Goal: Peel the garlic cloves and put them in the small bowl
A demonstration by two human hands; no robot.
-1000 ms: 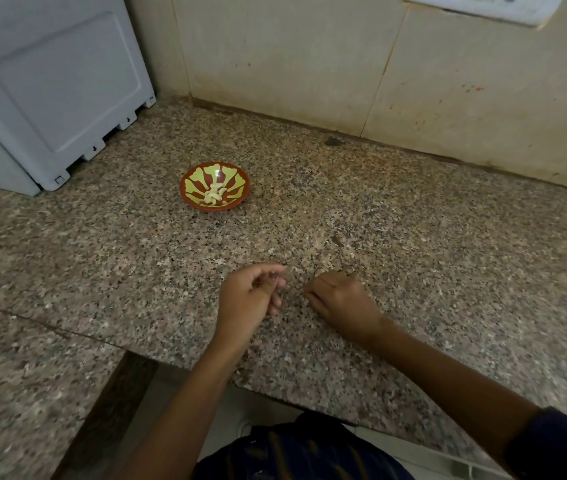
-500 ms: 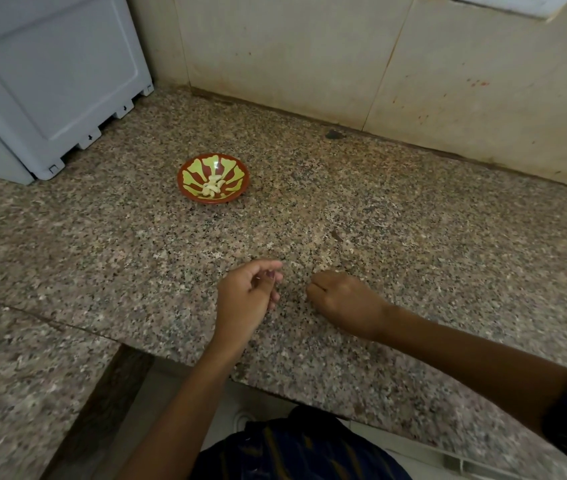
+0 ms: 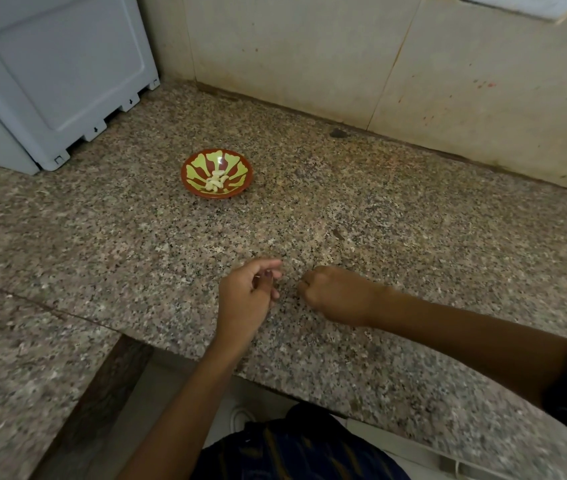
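Note:
A small red bowl (image 3: 189, 174) with a yellow-green pattern stands on the speckled granite counter (image 3: 413, 237), towards the back left. Several peeled pale garlic cloves (image 3: 216, 181) lie in its middle. Nearer the front edge, my left hand (image 3: 244, 299) hovers with fingers curled and the thumb pressed against the fingertips; whether something small is pinched there is unclear. A short gap to the right, my right hand (image 3: 337, 296) rests knuckles-down on the counter as a closed fist, with nothing visible in it. No unpeeled garlic shows on the counter.
A grey plastic appliance (image 3: 50, 74) fills the back left corner. A beige tiled wall (image 3: 310, 46) closes the back. The counter's front edge (image 3: 275, 382) runs below my forearms, and a lower granite slab (image 3: 15, 358) sits at the left.
Both hands stay almost where they were, close together near the front edge. The camera has shifted slightly, so the bowl sits a little higher in the view.

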